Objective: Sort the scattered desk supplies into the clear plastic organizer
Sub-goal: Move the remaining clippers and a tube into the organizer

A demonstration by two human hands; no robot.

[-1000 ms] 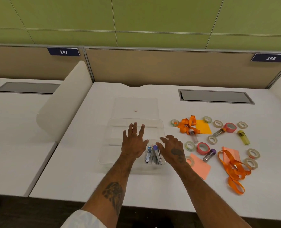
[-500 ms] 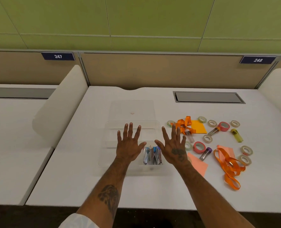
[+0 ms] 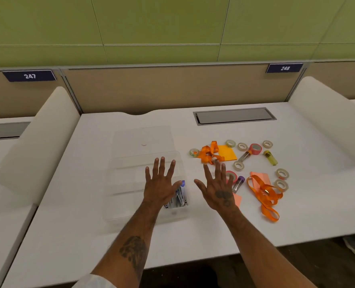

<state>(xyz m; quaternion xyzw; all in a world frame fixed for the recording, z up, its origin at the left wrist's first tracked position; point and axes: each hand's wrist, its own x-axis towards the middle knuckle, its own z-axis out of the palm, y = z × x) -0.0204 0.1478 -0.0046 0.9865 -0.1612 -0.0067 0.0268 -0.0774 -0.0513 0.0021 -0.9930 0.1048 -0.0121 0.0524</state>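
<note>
The clear plastic organizer (image 3: 126, 177) lies on the white desk, with several small staplers (image 3: 179, 197) in its near right compartment. My left hand (image 3: 161, 183) hovers flat over the organizer, fingers spread, holding nothing. To its right, my right hand (image 3: 217, 187) is also spread and empty, over the edge of the scattered supplies. Right of it lie several tape rolls (image 3: 242, 146), two orange lanyards (image 3: 266, 194), orange sticky notes (image 3: 226, 152), a purple-capped vial (image 3: 238, 183), a red tape roll (image 3: 255, 149) and a yellow lighter (image 3: 270, 157).
The organizer's clear lid (image 3: 143, 138) lies flat just behind it. A grey cable hatch (image 3: 233, 115) is set into the desk at the back right. White padded dividers (image 3: 37, 142) flank the desk on both sides, and a beige partition stands behind.
Both hands have lifted slightly and spread their fingers wider; my right hand shifted right, away from the staplers. The camera tilted and the view moved.
</note>
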